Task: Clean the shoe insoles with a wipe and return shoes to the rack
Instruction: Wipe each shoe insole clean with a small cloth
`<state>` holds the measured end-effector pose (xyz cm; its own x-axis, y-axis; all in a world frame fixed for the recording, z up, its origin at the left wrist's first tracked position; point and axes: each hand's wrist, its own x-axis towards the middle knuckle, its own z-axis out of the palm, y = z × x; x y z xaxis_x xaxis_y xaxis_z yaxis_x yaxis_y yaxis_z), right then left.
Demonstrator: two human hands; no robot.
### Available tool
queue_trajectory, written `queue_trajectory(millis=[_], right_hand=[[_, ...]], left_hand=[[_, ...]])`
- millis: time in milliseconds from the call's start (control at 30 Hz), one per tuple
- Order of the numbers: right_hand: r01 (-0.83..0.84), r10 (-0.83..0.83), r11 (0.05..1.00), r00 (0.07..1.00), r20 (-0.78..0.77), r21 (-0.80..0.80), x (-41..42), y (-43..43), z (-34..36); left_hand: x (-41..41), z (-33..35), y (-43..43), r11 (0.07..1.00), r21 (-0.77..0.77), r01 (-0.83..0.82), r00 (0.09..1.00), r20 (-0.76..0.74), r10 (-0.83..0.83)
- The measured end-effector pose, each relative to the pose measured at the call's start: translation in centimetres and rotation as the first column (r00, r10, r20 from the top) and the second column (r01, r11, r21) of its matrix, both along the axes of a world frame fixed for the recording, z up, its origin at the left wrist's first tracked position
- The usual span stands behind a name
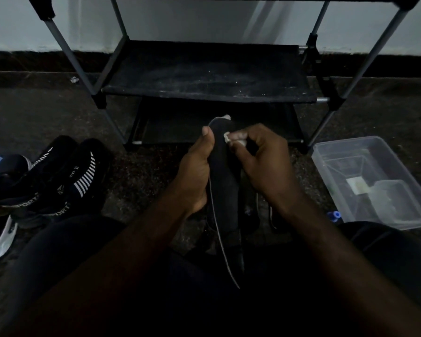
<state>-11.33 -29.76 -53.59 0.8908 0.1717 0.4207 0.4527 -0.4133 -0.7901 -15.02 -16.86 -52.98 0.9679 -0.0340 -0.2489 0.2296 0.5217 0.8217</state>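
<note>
A long black insole (223,181) with a pale edge stands upright between my hands, in front of the rack. My left hand (196,171) grips its left side, thumb up near the toe end. My right hand (258,161) pinches a small white wipe (231,138) and presses it against the insole's upper part. A dark shoe (255,215) lies on the floor just below my right hand, mostly hidden. The black shoe rack (204,76) stands straight ahead with bare fabric shelves.
A pair of black sport shoes (58,176) with white stripes sits on the floor at the left, with a white-soled shoe (0,239) beside them. A clear plastic box (374,181) lies at the right. My knees fill the lower corners.
</note>
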Motion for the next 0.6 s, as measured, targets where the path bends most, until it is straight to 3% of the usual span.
queue_trajectory(millis=[100,300,600], right_hand=[[-0.077,0.071,0.995,0.994,-0.08,-0.07,-0.8,0.3,-0.9],[-0.193,0.179,0.979,0.965,-0.192,-0.057,-2.3,0.7,-1.7],[0.103,-0.088,0.984,0.991,-0.103,0.149,-0.4,1.0,-0.7]], left_hand=[[0.5,0.0,0.6,0.999,-0.027,-0.039,0.999,0.027,0.039],[1.3,-0.1,1.8,0.989,-0.058,-0.139,0.988,0.062,0.142],[0.1,-0.5,0.3,0.999,0.05,0.002,0.993,-0.115,0.003]])
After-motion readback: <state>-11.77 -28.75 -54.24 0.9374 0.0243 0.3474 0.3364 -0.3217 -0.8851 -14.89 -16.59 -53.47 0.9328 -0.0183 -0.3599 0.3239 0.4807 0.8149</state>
